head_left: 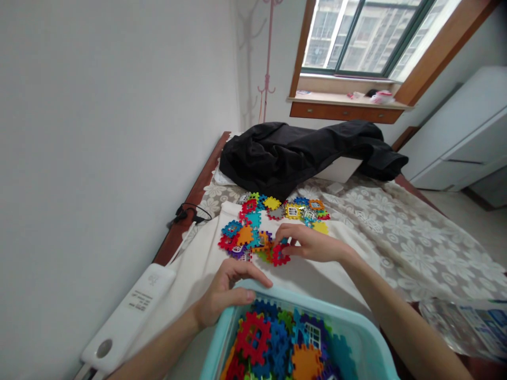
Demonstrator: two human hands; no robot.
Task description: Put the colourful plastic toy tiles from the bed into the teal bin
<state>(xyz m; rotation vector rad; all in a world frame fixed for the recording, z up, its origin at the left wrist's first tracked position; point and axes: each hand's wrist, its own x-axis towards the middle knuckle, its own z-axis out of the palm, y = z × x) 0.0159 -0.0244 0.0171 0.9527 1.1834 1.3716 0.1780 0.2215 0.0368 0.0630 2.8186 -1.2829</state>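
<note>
The bed (415,243), covered with a floral lace spread, fills the frame's centre and right. Directly on it: a black garment (301,153) at upper centre, a white cloth (206,258) bearing interlocking plastic tiles (269,227), and a turquoise bin (356,332) at bottom centre.

The tiles (273,227) at mid-frame are red, blue, orange, yellow, green and purple; the tub (358,327) at the bottom is pale turquoise; the bedspread (415,237) at right is beige with white flowers; the cloth (317,274) under the tiles is plain cream; the jacket (297,153) above is black; the wall (99,105) at left is white.
</note>
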